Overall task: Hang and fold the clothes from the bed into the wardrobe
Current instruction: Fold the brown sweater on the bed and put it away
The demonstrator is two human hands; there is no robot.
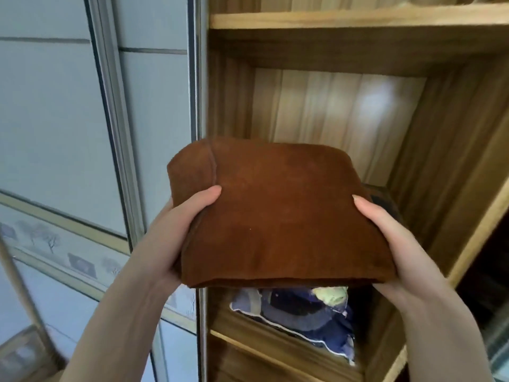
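Note:
A folded rust-brown garment [278,213] is held up in front of the wooden wardrobe [429,150]. My left hand [176,224] grips its left edge, thumb on top and fingers underneath. Its right edge sits in my right hand [391,244], held the same way. The bundle hovers at the mouth of an open shelf compartment and hides that compartment's floor. A dark item [381,197] peeks out behind the garment's right corner.
Below the garment, a lower shelf holds a clear bag of blue and green fabric [303,312]. A shelf board [358,19] spans above. A pale sliding door [82,133] with a metal frame stands to the left. A dark compartment lies at the far right.

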